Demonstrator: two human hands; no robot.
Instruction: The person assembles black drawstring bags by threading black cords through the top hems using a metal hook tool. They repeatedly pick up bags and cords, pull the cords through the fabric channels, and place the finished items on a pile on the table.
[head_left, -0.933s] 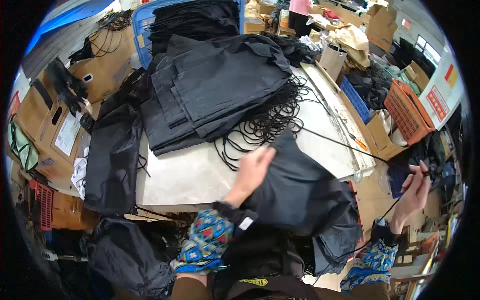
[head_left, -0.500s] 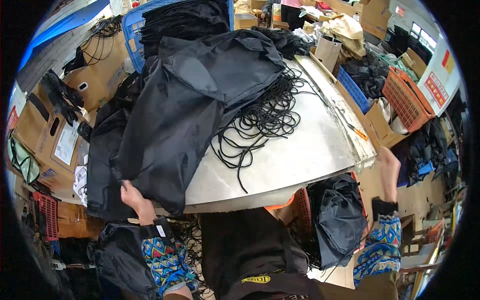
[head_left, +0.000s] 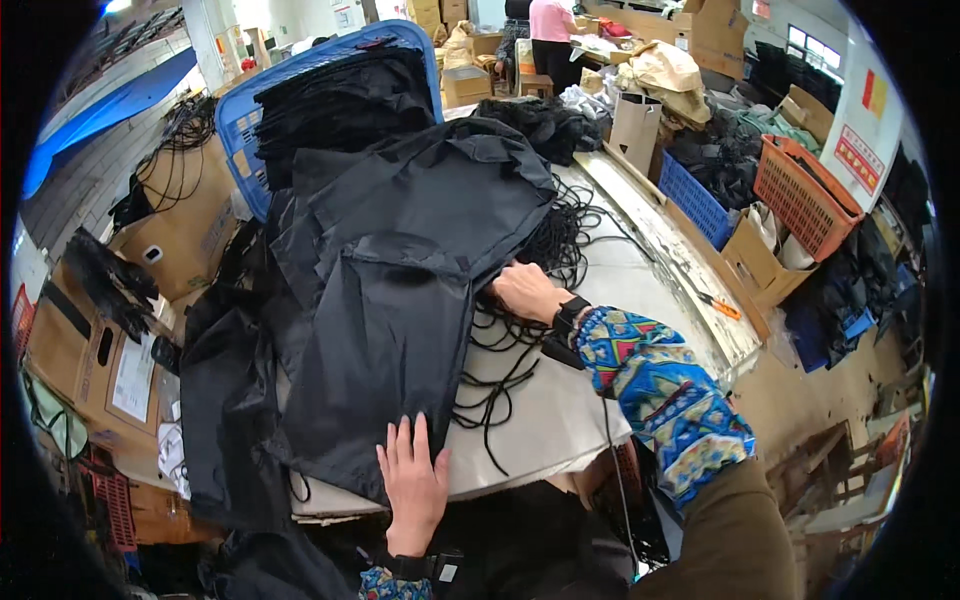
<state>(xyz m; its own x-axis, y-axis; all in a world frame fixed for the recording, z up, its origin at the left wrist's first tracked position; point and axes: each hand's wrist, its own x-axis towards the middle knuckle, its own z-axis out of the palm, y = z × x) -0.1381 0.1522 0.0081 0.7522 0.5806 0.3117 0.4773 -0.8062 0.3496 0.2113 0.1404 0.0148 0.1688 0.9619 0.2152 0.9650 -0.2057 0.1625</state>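
The left hand (head_left: 412, 485) is lying flat, fingers spread, on the near lower edge of a large sheet of black woven fabric (head_left: 400, 310) — the grip is fully open and is clasping nothing, only pressing the cloth down. The right hand (head_left: 525, 292) is reaching in at the right edge of the same sheet, where the fabric is meeting a tangle of thin black cords (head_left: 520, 345). Its fingers are curling under the cloth edge, so whether the grip is closing on fabric or cord cannot be told. A black wristwatch (head_left: 570, 315) is sitting on the right wrist, above a sleeve patterned in blue, red and yellow (head_left: 655, 395).

The black fabric is lying on top of a stack of similar black pieces, covering the left and middle of the pale table (head_left: 560, 420); its left side is hanging over the table edge. The cords are spreading out from beneath the cloth across the bare table surface to the right.

Behind the stack, a blue plastic lattice basket (head_left: 250, 110) is holding more black fabric. Brown cardboard boxes (head_left: 180, 220) are standing to the left of the table. To the right, beyond the table — well apart from both hands — an orange plastic crate (head_left: 805, 195) and a blue crate (head_left: 695, 195) are standing near each other on the floor.
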